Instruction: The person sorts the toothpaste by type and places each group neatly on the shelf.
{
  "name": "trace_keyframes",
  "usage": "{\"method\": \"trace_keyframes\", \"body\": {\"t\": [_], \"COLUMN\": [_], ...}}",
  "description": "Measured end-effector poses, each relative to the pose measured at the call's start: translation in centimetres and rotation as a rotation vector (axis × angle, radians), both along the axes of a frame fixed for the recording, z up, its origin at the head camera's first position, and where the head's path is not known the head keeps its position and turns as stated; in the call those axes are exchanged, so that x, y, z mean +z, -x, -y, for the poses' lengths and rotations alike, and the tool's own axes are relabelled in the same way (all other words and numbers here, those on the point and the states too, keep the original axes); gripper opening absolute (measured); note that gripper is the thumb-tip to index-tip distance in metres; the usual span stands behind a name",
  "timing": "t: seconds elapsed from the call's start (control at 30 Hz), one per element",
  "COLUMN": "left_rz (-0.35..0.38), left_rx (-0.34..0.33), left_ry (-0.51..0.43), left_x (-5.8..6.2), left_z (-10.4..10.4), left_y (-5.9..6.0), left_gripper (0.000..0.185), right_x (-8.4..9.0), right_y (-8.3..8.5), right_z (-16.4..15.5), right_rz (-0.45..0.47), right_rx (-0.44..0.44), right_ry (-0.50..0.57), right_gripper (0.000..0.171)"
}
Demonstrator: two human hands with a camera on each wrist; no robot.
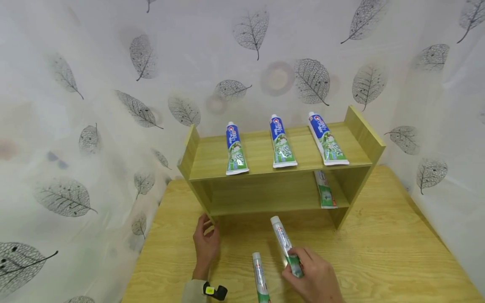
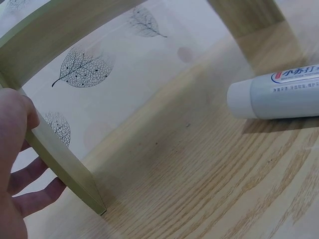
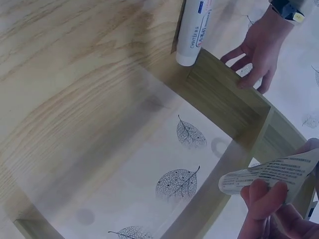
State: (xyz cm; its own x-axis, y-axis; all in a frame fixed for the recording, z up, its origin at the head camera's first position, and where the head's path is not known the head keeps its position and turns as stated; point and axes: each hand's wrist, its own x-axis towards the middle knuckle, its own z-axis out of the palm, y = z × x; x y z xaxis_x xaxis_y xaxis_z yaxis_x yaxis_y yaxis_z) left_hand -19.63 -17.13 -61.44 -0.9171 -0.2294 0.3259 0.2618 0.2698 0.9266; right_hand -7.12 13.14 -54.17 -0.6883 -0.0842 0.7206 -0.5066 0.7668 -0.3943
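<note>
A small wooden shelf [image 1: 265, 191] stands on a wooden table [image 1: 379, 261]. My left hand [image 1: 206, 242] holds the shelf's left side panel [image 2: 65, 164] near its foot, with the thumb [image 2: 20, 117] on one face and the fingers on the other. My right hand [image 1: 312, 275] grips the crimped end of a white and green toothpaste tube [image 1: 285, 244], lifted with its cap pointing at the shelf. The right wrist view shows that flat end [image 3: 269, 177] pinched in my fingers [image 3: 264, 199]. A second tube [image 1: 259, 277] lies on the table between my hands.
Three blue and green tubes [image 1: 282, 143] lie side by side on the top board. One more tube [image 1: 325, 191] lies at the right end of the lower board. Leaf-patterned curtains [image 1: 113, 105] close in the table at the back and both sides.
</note>
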Motion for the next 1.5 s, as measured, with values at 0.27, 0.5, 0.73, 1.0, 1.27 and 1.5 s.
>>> {"method": "trace_keyframes", "body": {"t": [0.27,0.5,0.73,1.0,1.27,1.5], "left_rz": [-0.025,-0.023,-0.036,-0.007,0.012,0.008], "left_rx": [-0.006,-0.006,-0.007,-0.007,-0.014,-0.018], "left_ry": [0.005,0.004,0.006,-0.001,-0.004,-0.005], "left_x": [0.0,0.0,-0.2,-0.2,0.0,0.1], "left_z": [0.0,-0.1,0.1,0.2,0.0,0.0], "left_y": [0.0,-0.1,-0.2,0.0,0.0,-0.1], "left_gripper": [0.037,0.038,0.04,0.041,0.041,0.043], "right_x": [1.3,1.8,2.2,3.5,4.7,5.3], "right_y": [0.5,0.6,2.1,4.4,6.7,8.7], "right_z": [-0.6,-0.8,-1.7,-2.7,-2.7,-2.3], "right_rz": [0.016,0.021,-0.051,-0.048,-0.024,0.025], "right_rx": [0.005,0.011,0.021,-0.047,-0.114,-0.143], "right_ry": [0.048,0.06,0.052,0.015,0.016,-0.011], "right_gripper": [0.04,0.043,0.046,0.045,0.034,0.026]}}
